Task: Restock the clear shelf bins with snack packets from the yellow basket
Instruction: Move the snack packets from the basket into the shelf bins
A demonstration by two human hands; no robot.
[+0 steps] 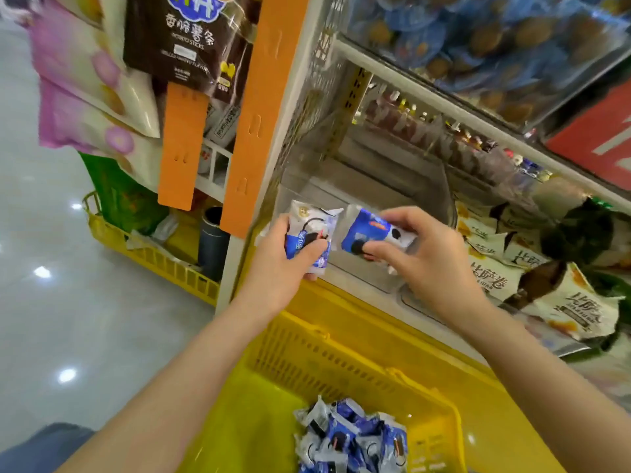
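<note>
Saw snack packets [351, 438] heaped in the near right part of the yellow basket [341, 353]. Farther on, found the left hand [290, 268] curled round one blue-and-white packet [309, 230] and the right hand [426, 257] pinching a second packet [368, 233], just beside each other, at the near wall of the clear bin [375, 196]. To the right, noted pale snack bags [495, 281].

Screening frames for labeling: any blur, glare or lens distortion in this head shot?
Head view: motion blur smears the hanging bags and upper bin; glare spots dot the floor; wide-angle slants the shelf rail; left hand and right hand, gripping snack packets, look fairly sharp.
</note>
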